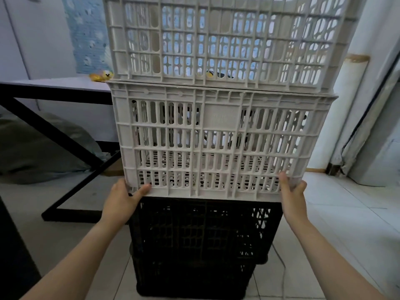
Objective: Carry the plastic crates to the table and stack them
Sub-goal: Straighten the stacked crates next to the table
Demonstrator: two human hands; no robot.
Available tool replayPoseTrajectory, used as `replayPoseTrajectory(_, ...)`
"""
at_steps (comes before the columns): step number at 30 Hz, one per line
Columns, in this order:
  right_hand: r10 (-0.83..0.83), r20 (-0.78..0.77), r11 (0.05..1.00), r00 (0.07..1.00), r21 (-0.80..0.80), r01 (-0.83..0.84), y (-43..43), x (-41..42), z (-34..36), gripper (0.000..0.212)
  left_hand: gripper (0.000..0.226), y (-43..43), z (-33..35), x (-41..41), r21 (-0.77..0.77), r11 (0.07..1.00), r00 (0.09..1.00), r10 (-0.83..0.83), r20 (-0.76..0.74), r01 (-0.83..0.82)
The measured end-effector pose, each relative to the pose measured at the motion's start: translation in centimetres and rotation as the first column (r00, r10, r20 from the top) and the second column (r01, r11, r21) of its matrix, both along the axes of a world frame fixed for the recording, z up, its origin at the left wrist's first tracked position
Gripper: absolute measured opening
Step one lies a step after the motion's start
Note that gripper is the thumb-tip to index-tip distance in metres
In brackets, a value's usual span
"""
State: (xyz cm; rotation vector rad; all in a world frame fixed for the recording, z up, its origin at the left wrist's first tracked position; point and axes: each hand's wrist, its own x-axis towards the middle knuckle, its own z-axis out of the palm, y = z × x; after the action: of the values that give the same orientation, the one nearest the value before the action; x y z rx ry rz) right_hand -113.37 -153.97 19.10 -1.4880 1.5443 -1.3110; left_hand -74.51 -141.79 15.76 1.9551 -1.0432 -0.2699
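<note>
- The upper white crate sits stacked on the lower white crate.
- Black crates stand directly beneath the lower white crate.
- The table is behind it, to its left.
- The left hand clasps its bottom-left corner, thumb pressed on the front.
- The right hand clasps its bottom-right corner.

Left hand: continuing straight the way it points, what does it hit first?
The lower white crate: the left hand grips its bottom corner and points up into it. What lies beyond is unclear from this view.
</note>
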Motion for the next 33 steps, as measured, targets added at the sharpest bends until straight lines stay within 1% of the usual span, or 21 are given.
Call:
replayPoseTrajectory(3, 0.002, 0.011, 1.000, 1.000, -0.005, -0.002, 0.1, 0.4, -0.6, 0.059, 0.068, -0.1, 0.0, 0.1, -0.006, 1.000, 1.000, 0.021, 0.006, -0.021)
replayPoseTrajectory(4, 0.000, 0.005, 1.000, 1.000, -0.008, 0.000, 0.1, 0.4, -0.8, 0.057, 0.068, -0.1, -0.1, 0.1, -0.006, 1.000, 1.000, 0.020, 0.005, -0.020)
replayPoseTrajectory(7, -0.002, 0.003, 1.000, 1.000, -0.013, 0.002, -0.1, 0.5, -1.1, 0.065, 0.074, 0.0, -0.2, 0.2, 0.002, 1.000, 1.000, -0.007, 0.025, 0.007)
replayPoseTrajectory(9, -0.004, 0.016, 1.000, 1.000, -0.015, 0.004, -0.6, 0.3, -1.3, 0.065, 0.083, -0.2, -0.4, 0.7, 0.009, 1.000, 0.998, -0.029, 0.049, 0.029)
replayPoseTrajectory(11, 0.002, 0.038, 1.000, 0.999, -0.001, -0.002, -0.9, 0.3, -1.4, 0.065, 0.088, -0.2, -0.3, 1.2, 0.034, 0.999, 0.997, -0.042, 0.072, 0.040)
replayPoseTrajectory(12, 0.008, 0.054, 1.000, 0.998, 0.004, -0.008, -0.9, 0.4, -1.4, 0.065, 0.087, -0.2, -0.3, 1.2, 0.022, 0.998, 0.996, -0.053, 0.065, 0.052)
replayPoseTrajectory(13, 0.016, 0.069, 1.000, 0.997, -0.001, -0.016, -0.9, 0.4, -1.3, 0.068, 0.082, -0.1, -0.1, 1.1, -0.005, 0.998, 0.997, -0.063, 0.051, 0.064)
replayPoseTrajectory(15, 0.038, 0.078, 0.999, 0.996, -0.010, -0.038, -0.7, 0.3, -1.1, 0.073, 0.060, -0.1, 0.2, 0.4, -0.048, 0.996, 0.997, -0.072, 0.013, 0.073)
replayPoseTrajectory(16, 0.057, 0.072, 0.998, 0.996, -0.005, -0.057, -0.5, 0.1, -1.1, 0.075, 0.054, -0.1, 0.2, 0.0, -0.047, 0.997, 0.998, -0.066, -0.004, 0.066)
replayPoseTrajectory(17, 0.083, 0.064, 0.997, 0.995, 0.004, -0.083, -0.5, -0.2, -1.2, 0.075, 0.053, -0.1, 0.3, -0.4, -0.041, 0.997, 0.998, -0.059, -0.021, 0.058)
replayPoseTrajectory(19, 0.136, 0.054, 0.990, 0.989, 0.025, -0.138, -0.4, -0.8, -1.0, 0.075, 0.059, -0.1, 0.3, -0.6, -0.037, 0.998, 0.997, -0.051, -0.054, 0.049)
replayPoseTrajectory(22, 0.140, 0.065, 0.988, 0.988, 0.055, -0.143, -0.6, -1.2, -1.1, 0.086, 0.065, 0.0, 0.4, -0.7, -0.025, 0.999, 0.995, -0.042, -0.095, 0.040)
replayPoseTrajectory(23, 0.123, 0.050, 0.990, 0.991, 0.061, -0.126, -0.5, -1.1, -1.5, 0.083, 0.065, 0.0, 0.4, -0.8, -0.028, 0.998, 0.993, -0.052, -0.109, 0.049)
replayPoseTrajectory(26, 0.040, -0.063, 0.999, 0.997, 0.018, -0.039, 0.0, -1.0, -2.7, 0.069, 0.069, 0.0, 0.4, -0.9, -0.036, 0.996, 0.978, -0.084, -0.189, 0.079)
replayPoseTrajectory(27, 0.021, -0.101, 1.000, 0.995, 0.000, -0.021, 0.3, -1.1, -2.6, 0.065, 0.070, -0.1, 0.4, -0.9, -0.036, 0.996, 0.972, -0.087, -0.217, 0.082)
replayPoseTrajectory(29, 0.001, -0.154, 1.000, 0.988, 0.012, 0.001, 0.7, -1.4, -1.9, 0.058, 0.073, -0.2, 0.2, -1.0, -0.030, 0.997, 0.966, -0.075, -0.248, 0.070)
replayPoseTrajectory(31, 0.011, -0.184, 1.000, 0.983, 0.027, -0.006, 0.8, -1.7, -1.7, 0.056, 0.073, -0.3, 0.0, -1.3, -0.026, 0.999, 0.964, -0.041, -0.262, 0.035)
replayPoseTrajectory(33, 0.022, -0.162, 1.000, 0.987, 0.001, -0.022, 1.0, -1.8, -2.2, 0.049, 0.071, -0.3, -0.1, -1.7, -0.044, 0.999, 0.959, -0.020, -0.284, 0.007)
